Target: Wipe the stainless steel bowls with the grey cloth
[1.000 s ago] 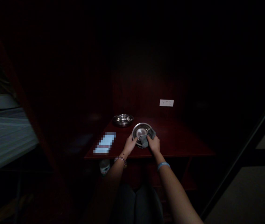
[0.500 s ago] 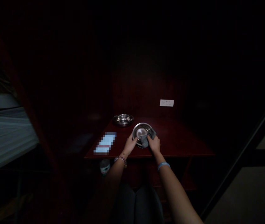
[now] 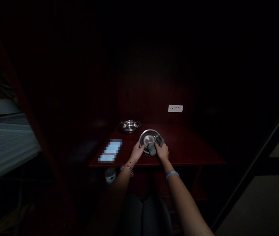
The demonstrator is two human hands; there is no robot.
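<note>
A shiny metal bowl is tilted toward me above the dark red desk. My left hand grips its left rim, with the thumb on the inner side and the fingers hidden behind. A grey cloth lies over the bowl's lower right rim and partly into it. My right hand is closed on the cloth, thumb on top, pressing it against the rim. Farther back on the left stand stacked metal bowls, apart from my hands.
A blurred-out bright rectangle lies on the desk's left side. Below the left front edge is a clear bottle with a green label. A white socket panel is on the back wall. Light-coloured stacked sheets are at far left.
</note>
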